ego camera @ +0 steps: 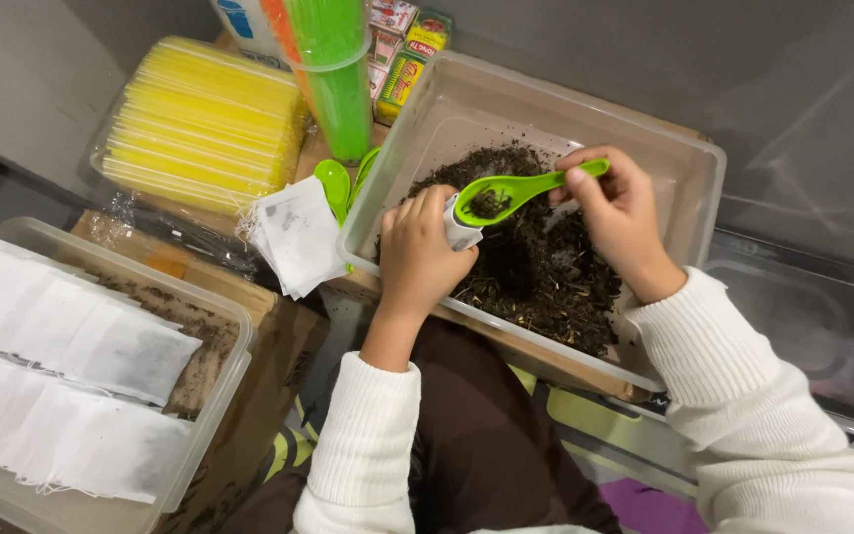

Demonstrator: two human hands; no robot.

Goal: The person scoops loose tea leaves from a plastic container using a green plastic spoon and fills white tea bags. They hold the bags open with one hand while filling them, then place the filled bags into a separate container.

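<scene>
The right hand (617, 213) pinches the handle of a green spoon (521, 191) with its fingers closed around it. The spoon's bowl has some dark tea leaves in it. The left hand (417, 252) is curled shut around a small white bag (460, 233), with the spoon right at the bag's top. Both hands are over a clear tub (679, 163) of dark tea leaves (546, 267). At 9 o'clock from the tub lies a stack of empty white bags (297, 235). At 8 o'clock, a clear box (224, 381) holds filled bags (61, 381). Yellow straws (205, 124) lie at 10 o'clock
</scene>
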